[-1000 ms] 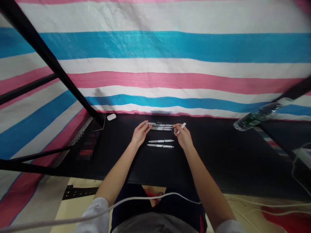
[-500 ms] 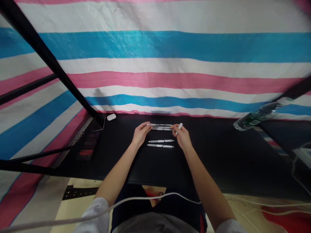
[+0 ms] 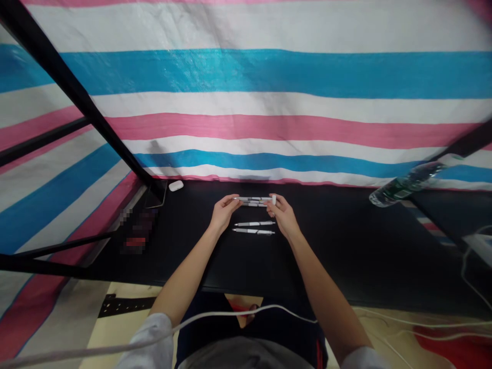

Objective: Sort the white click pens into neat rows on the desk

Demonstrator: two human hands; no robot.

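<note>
Between my two hands lies a small stack of white-and-grey pens (image 3: 253,201), set side by side and pointing left to right. My left hand (image 3: 223,211) pinches the pens at their left tips, thumb and fingers closed. At the other end, my right hand (image 3: 283,214) has its fingers closed around a short white cylinder (image 3: 273,199), held at the pens' right ends. Whether it also grips a pen is hard to make out. Nearer to me, an upper loose pen (image 3: 254,223) and a lower loose pen (image 3: 253,231) lie parallel on the black table (image 3: 246,261).
A small white case (image 3: 176,185) sits at the back left. Further left is a blurred dark object with a red patch (image 3: 136,242). A clear plastic bottle (image 3: 411,183) is at the right. Striped sheeting (image 3: 269,128) hangs behind, and a white cable (image 3: 215,314) crosses in front.
My right hand has moved slightly left, bringing the white cylinder to the right ends of the pens and turning it. My left hand has stayed almost still.
</note>
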